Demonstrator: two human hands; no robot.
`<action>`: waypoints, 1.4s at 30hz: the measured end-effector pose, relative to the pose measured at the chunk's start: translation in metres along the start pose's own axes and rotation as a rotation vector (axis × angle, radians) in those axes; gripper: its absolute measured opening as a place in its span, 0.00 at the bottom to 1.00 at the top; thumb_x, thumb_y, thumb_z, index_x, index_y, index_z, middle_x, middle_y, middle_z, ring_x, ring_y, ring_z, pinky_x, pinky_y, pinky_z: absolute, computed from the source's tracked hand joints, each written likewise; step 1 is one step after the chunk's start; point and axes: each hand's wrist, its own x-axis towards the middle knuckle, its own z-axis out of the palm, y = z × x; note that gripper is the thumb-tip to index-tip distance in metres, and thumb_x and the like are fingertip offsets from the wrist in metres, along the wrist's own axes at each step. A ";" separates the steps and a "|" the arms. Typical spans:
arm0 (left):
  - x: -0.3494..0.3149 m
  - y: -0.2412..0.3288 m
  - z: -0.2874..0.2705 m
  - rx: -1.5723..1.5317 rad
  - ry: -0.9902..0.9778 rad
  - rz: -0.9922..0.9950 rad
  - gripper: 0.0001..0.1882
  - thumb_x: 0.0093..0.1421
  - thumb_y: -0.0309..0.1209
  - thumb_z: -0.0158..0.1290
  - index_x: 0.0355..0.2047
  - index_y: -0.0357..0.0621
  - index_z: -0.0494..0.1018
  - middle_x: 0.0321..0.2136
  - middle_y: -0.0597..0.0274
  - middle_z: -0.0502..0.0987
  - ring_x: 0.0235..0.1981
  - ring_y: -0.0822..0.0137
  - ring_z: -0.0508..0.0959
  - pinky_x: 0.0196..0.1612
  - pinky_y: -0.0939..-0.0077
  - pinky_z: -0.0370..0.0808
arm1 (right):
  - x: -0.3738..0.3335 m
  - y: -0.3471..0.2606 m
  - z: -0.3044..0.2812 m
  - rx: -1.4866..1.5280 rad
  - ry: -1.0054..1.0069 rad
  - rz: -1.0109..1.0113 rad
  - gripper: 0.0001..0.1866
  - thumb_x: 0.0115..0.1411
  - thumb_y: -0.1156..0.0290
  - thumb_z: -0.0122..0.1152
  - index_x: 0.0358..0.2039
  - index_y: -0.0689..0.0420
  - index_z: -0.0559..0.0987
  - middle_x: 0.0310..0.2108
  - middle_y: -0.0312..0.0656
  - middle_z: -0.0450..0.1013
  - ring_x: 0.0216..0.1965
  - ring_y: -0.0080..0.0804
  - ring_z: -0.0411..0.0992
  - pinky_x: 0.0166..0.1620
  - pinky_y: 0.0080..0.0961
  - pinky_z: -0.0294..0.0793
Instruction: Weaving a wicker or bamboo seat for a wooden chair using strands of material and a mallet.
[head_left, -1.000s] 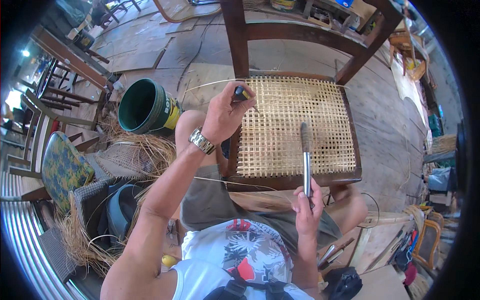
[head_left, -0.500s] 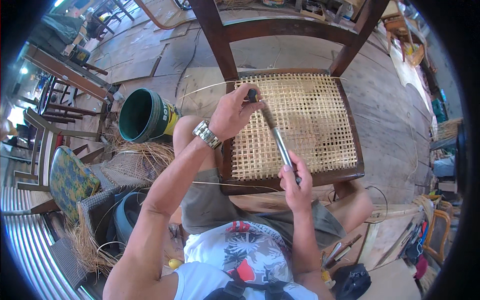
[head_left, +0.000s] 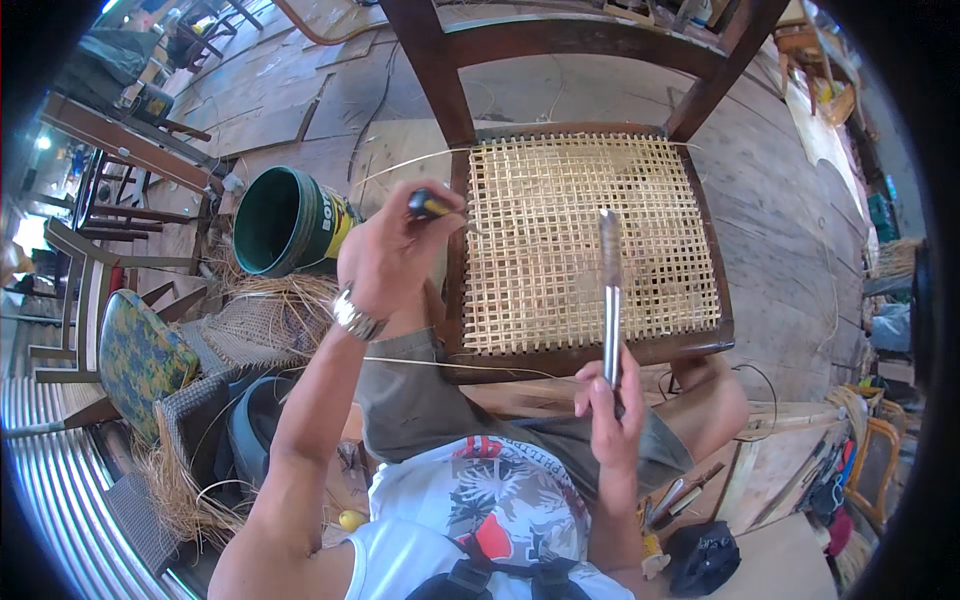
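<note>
My left hand (head_left: 378,262), with a metal watch on its wrist, is closed round a tool with a black-and-yellow handle (head_left: 432,204), like a screwdriver's. It hovers beside the left rail of a wooden chair (head_left: 600,355); the tool's working end is hard to make out. The chair's seat is woven cane (head_left: 540,250), with loose strands sticking out at its edges. In my right hand (head_left: 614,412), a shiny metal rod (head_left: 611,325) with a brownish upper part points away from me, raised over the seat's right half. Its tip is apart from the left hand's tool.
A dark green bucket (head_left: 270,222) lies tipped beyond my left knee. Loose cane strands (head_left: 275,310) are heaped near it, beside a chair with a patterned cushion (head_left: 145,345). The chair's back frame (head_left: 580,45) rises at the far side. Tools (head_left: 685,495) lie at my lower right.
My left hand has lifted the handled tool off the seat and moved left and nearer. The rod in my right hand has swung away from that tool, rightward and more upright.
</note>
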 end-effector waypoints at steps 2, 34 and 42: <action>-0.016 0.007 -0.010 -0.006 -0.035 -0.025 0.14 0.66 0.16 0.57 0.50 0.38 0.72 0.44 0.59 0.82 0.46 0.69 0.81 0.52 0.75 0.79 | -0.017 0.004 -0.018 0.004 0.055 0.038 0.27 0.73 0.75 0.53 0.70 0.63 0.63 0.38 0.41 0.75 0.26 0.17 0.66 0.31 0.16 0.68; -0.056 0.023 0.024 -0.013 -0.237 -0.085 0.15 0.65 0.18 0.60 0.50 0.40 0.72 0.43 0.60 0.83 0.42 0.74 0.82 0.46 0.77 0.80 | -0.071 -0.005 -0.022 -0.096 0.104 0.168 0.21 0.72 0.73 0.57 0.63 0.63 0.73 0.31 0.32 0.71 0.30 0.16 0.68 0.34 0.18 0.69; -0.094 0.030 0.017 -0.256 -0.114 -0.192 0.17 0.66 0.16 0.58 0.52 0.39 0.69 0.48 0.58 0.82 0.47 0.72 0.80 0.50 0.78 0.79 | -0.108 0.006 -0.043 -0.340 0.011 0.238 0.23 0.66 0.72 0.63 0.61 0.65 0.75 0.38 0.36 0.76 0.37 0.20 0.72 0.43 0.21 0.73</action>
